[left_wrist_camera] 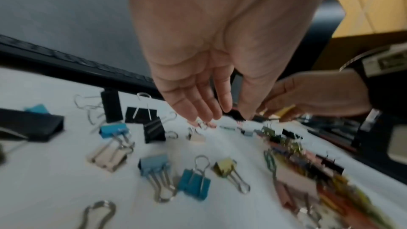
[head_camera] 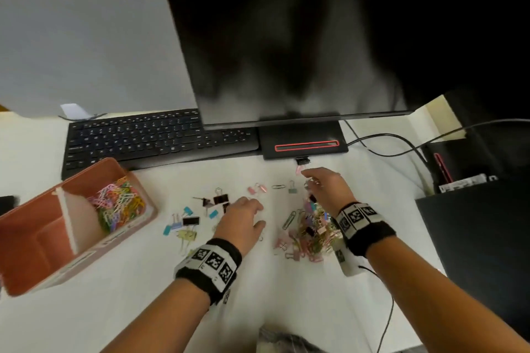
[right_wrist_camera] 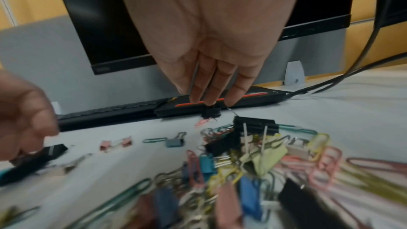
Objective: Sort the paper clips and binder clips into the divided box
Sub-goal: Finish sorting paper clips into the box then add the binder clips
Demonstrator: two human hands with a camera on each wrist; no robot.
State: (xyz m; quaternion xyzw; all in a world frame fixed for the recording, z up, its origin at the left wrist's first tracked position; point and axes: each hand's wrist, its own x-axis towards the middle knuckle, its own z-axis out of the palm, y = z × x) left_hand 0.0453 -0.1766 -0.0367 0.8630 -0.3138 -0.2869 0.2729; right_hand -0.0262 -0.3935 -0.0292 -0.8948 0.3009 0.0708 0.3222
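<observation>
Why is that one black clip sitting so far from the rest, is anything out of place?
Yes: one black binder clip lies against the monitor base, beyond the main heap of clips. A pink paper clip lies just in front of it. Nothing looks damaged.

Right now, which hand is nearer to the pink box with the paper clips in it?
Left. The left hand is over the scattered binder clips right of the pink box; the right hand is farther right, over the pile.
</observation>
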